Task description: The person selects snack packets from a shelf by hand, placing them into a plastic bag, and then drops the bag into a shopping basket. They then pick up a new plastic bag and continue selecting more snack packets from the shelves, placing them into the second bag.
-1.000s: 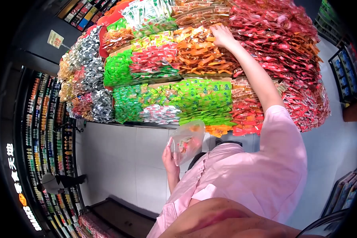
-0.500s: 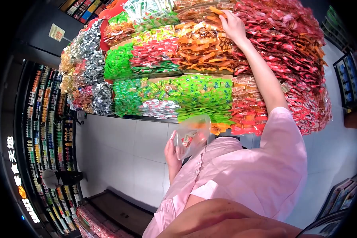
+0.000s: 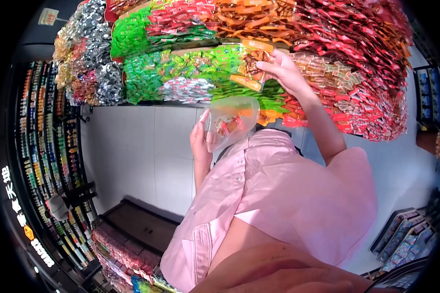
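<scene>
My left hand (image 3: 200,141) is closed around the side of a clear plastic container (image 3: 244,110), which holds a few small red and brown packets (image 3: 228,127). Between the fingers and thumb of my right hand (image 3: 284,73) is an orange-edged snack packet (image 3: 253,66) with brown contents showing through. That packet is held above the green packets (image 3: 220,61) of the display, a little above and to the right of the container.
Heaped snack packets fill the display: silver (image 3: 105,53) at left, red (image 3: 347,44) at right. Shelves of small goods (image 3: 49,146) stand at far left. A dark-topped stand (image 3: 142,225) is at lower left, racks (image 3: 401,237) at lower right.
My right hand has come down and nearer from the upper orange heap and now holds a packet. The view has shifted, so the display sits higher. The container remains in my left hand.
</scene>
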Tool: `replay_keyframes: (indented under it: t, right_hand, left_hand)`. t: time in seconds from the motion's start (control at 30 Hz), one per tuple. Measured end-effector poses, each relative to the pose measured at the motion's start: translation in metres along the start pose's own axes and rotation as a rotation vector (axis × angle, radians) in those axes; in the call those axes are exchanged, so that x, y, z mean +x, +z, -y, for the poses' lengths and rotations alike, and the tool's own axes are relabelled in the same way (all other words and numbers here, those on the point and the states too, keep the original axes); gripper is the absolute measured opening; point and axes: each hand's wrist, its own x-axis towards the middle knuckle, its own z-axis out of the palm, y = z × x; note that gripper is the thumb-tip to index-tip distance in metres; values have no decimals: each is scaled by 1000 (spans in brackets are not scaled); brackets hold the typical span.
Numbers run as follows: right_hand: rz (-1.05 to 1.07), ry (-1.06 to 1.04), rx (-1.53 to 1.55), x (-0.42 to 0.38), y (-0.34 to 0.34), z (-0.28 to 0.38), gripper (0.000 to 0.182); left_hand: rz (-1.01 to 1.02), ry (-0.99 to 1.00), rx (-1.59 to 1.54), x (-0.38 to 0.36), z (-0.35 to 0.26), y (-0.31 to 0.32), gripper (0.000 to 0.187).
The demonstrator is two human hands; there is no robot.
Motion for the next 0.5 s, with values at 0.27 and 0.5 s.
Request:
replay_keyframes:
  t: [0.27,0.5]
  right_hand:
    - [95,30,23,-36,45,-13,53]
    - [97,57,56,-32,44,-28,55]
  left_hand:
    - [21,-31,-38,1,-8,2,53]
    - [62,-51,-93,5,-9,6,52]
